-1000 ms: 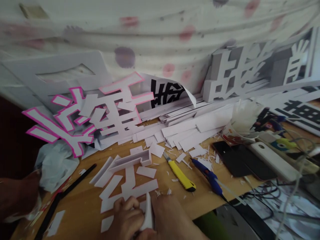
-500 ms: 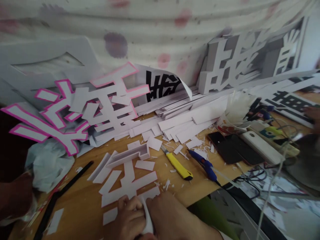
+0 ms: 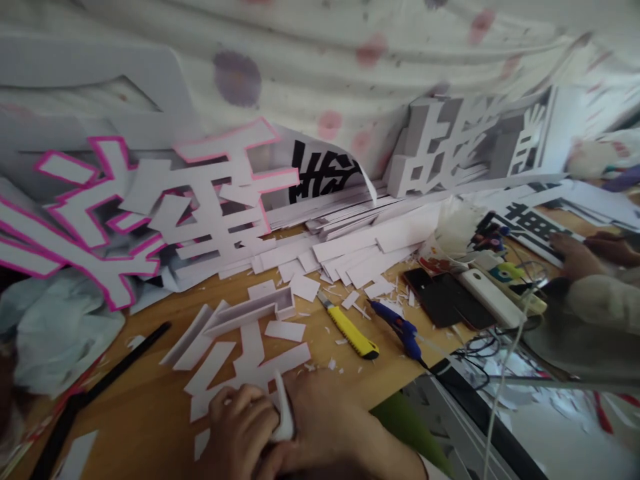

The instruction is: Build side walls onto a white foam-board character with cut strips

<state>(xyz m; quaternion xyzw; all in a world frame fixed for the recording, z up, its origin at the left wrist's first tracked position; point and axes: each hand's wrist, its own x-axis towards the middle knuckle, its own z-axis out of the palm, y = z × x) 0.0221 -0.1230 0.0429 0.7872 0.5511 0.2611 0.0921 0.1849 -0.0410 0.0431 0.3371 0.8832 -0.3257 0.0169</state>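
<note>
Left hand (image 3: 243, 420) and right hand (image 3: 330, 413), bottom centre, grip curved white strip (image 3: 285, 421), apparently steadying it; yellow knife (image 3: 351, 332) near, probably for reach.

White strip (image 3: 286, 417) partly hidden between fingers (image 3: 242, 401).

A: What sort of place is this?

B: A small craft workshop, by the look of it: the wooden table (image 3: 145, 400) is strewn with white offcuts (image 3: 357, 267), a yellow cutter (image 3: 347, 328) and a corded blue tool (image 3: 400, 327)

A: Is there more than tools and scraps?

B: Plenty: pink-edged cut-out characters (image 3: 206, 203) and a thick built-up one (image 3: 434, 143) stand before a spotted cloth (image 3: 300, 60), and off to the right a co-worker's hands (image 3: 575, 257) are at a board with black characters (image 3: 533, 223)
</note>
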